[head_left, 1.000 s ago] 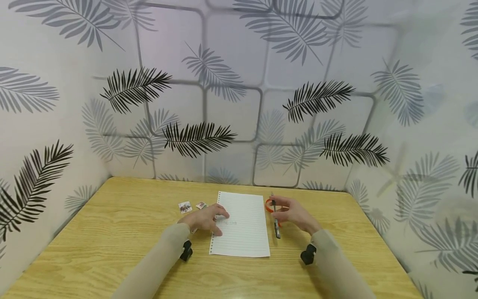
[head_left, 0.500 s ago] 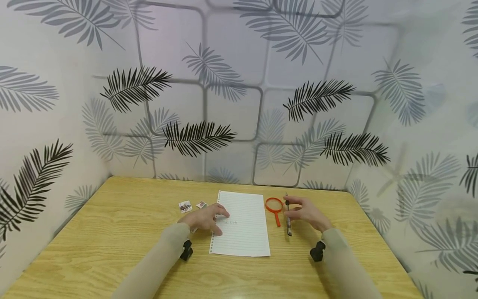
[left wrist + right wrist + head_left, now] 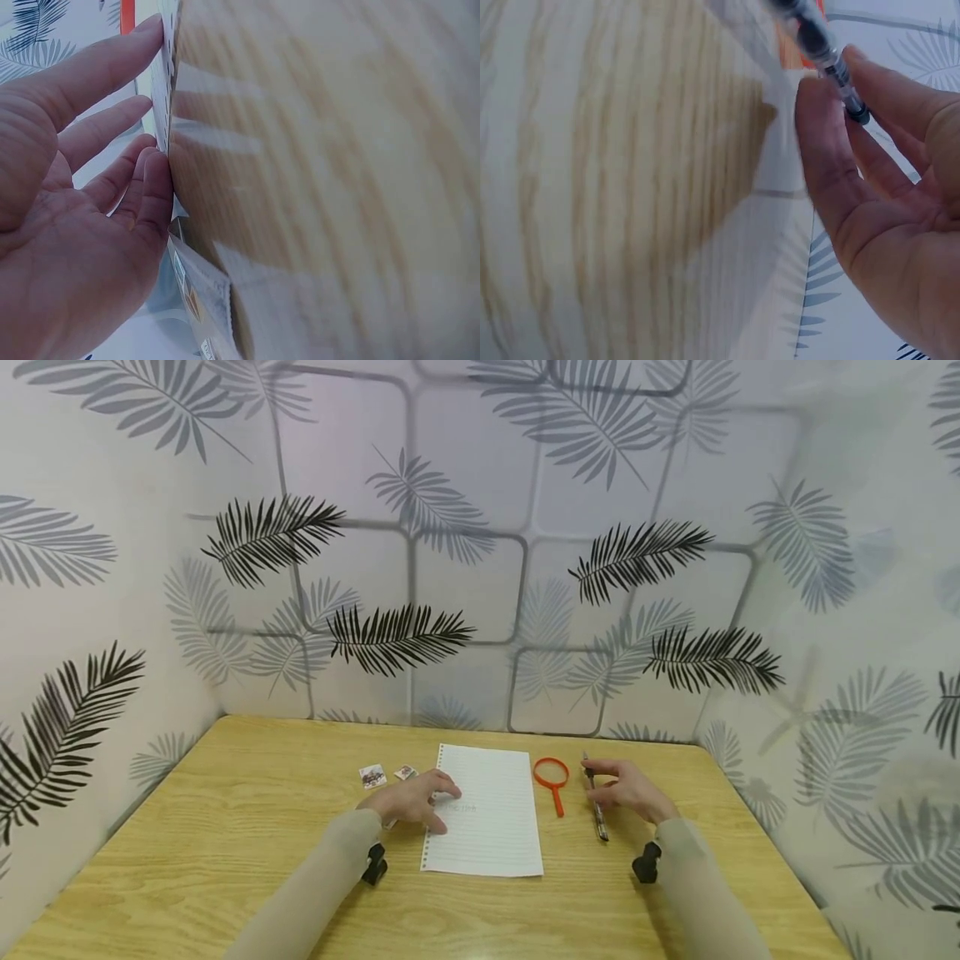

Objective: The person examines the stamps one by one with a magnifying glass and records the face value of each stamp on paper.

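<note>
My left hand rests on the left edge of a lined, hole-punched sheet of paper, fingers loosely spread. Faint handwriting shows just beyond its fingers. In the left wrist view, the fingertips touch the paper, and a small stamp-like piece with a serrated edge lies close below the little finger. To the right of the sheet, my right hand pinches a pen between thumb and fingers. The right wrist view shows the pen's dark end at the fingertips.
A red-orange magnifying glass lies between the paper and the right hand. Small printed stamps lie left of the paper, one partly under the left hand. The wooden table meets a leaf-patterned wall at the back.
My right hand has moved right with the pen, away from the paper, uncovering the magnifying glass. The pen's near end has swung a little to the right. The left hand has stayed still.
</note>
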A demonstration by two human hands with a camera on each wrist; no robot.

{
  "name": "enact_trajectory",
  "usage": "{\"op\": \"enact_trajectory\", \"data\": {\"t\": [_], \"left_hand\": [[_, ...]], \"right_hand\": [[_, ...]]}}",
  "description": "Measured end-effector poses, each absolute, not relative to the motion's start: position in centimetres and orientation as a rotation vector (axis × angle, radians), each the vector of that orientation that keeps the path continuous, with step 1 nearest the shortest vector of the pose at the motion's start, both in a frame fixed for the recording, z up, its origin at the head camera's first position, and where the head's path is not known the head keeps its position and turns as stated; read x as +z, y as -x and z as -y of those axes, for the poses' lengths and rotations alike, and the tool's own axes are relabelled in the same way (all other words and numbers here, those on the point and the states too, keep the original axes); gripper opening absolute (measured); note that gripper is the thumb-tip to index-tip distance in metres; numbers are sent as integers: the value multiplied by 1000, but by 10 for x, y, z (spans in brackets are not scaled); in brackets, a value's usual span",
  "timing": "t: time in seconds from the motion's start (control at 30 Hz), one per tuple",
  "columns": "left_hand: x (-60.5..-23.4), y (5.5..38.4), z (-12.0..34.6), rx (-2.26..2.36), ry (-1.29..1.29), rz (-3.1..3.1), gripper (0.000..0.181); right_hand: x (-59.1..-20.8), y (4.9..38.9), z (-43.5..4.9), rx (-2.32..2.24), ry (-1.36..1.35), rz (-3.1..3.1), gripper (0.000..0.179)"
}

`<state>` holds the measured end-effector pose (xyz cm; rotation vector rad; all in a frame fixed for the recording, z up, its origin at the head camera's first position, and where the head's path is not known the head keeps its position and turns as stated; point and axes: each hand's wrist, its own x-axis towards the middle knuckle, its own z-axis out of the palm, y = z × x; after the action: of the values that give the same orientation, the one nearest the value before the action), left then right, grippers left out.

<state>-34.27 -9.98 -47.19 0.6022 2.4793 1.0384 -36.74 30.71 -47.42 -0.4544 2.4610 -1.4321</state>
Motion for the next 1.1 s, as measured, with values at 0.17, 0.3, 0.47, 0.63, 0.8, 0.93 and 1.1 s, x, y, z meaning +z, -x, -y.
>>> {"op": "enact_trajectory", "data": {"t": [0.17,0.3,0.47,0.63,0.8,0.93,1.1], "left_hand": [[-472,342,100,1050,-591,-2476,57],[-472,342,100,1037,-596,-2473,57],[-470,343,101,1029,-595,-2484,57],[-472,345,101,1030,-601,-2473,57],[-472,349,99,1033,-564,-2473,57],[-471,351,98,1038,-541,-2475,57],[-471,351,97,1042,-538,-2474,57]], "right_hand": [[-478,370,-312,-1408,477,-2475,63],[-479,371,-314,-1379,498,-2480,62],[-477,374,-314,-1322,523,-2527,61],[-478,379,-317,-1306,520,-2517,61],[-478,385,-320,-1295,525,-2495,62],[-479,391,-321,-1282,534,-2483,61],[-482,394,-322,-1263,557,-2488,59]]}}
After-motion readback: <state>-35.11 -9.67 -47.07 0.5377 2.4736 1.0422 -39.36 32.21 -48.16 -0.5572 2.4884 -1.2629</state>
